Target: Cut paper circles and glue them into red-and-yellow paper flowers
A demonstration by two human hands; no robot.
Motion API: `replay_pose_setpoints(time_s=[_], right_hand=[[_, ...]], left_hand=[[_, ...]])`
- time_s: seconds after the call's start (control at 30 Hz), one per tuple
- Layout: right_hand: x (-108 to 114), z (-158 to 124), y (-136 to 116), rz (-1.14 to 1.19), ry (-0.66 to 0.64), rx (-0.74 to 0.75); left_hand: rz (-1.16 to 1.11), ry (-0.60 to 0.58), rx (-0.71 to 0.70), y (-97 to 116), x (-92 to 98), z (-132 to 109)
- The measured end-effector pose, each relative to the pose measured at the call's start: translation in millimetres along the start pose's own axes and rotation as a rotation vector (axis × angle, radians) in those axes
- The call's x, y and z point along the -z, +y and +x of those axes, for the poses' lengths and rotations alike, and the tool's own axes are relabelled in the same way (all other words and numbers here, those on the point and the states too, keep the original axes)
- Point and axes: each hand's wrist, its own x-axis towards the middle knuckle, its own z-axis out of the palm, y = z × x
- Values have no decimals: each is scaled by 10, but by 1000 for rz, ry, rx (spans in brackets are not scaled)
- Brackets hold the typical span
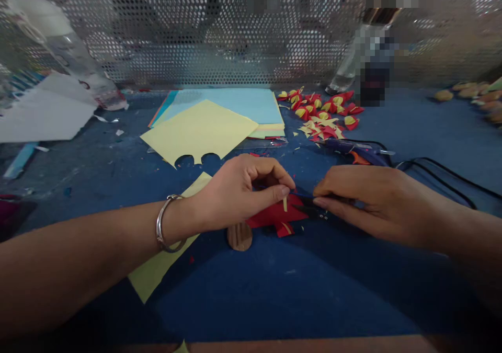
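My left hand (239, 191), with a metal bangle on its wrist, is closed in a pinch on a red paper piece (274, 216) with a thin yellow strip on it. My right hand (364, 196) is closed too, its fingertips meeting the left ones over the red piece and gripping a small dark tool (314, 211) that I cannot make out. A small round wooden disc (239, 236) lies just below my left hand. A yellow sheet (157, 269) lies under my left wrist.
A pile of small red and yellow folded paper pieces (321, 113) lies behind the hands. Yellow and blue paper sheets (212, 120) are stacked mid-table. A glue gun (353, 151) with a black cord lies at right. A perforated metal screen stands behind; white paper and a bottle lie at left.
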Motion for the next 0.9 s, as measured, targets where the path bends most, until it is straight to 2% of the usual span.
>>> replay_pose_setpoints(time_s=[0.17,0.53,0.9], right_hand=[[-12,-22,4,24,10,11],[-18,-42,35,14,-1,-68],[-17,-39,11,46,-50,-124]], left_hand=[[60,-24,-53,38,9,-17],[-209,-47,84,-48,11,31],[-224,-48,191,-51,10,26]])
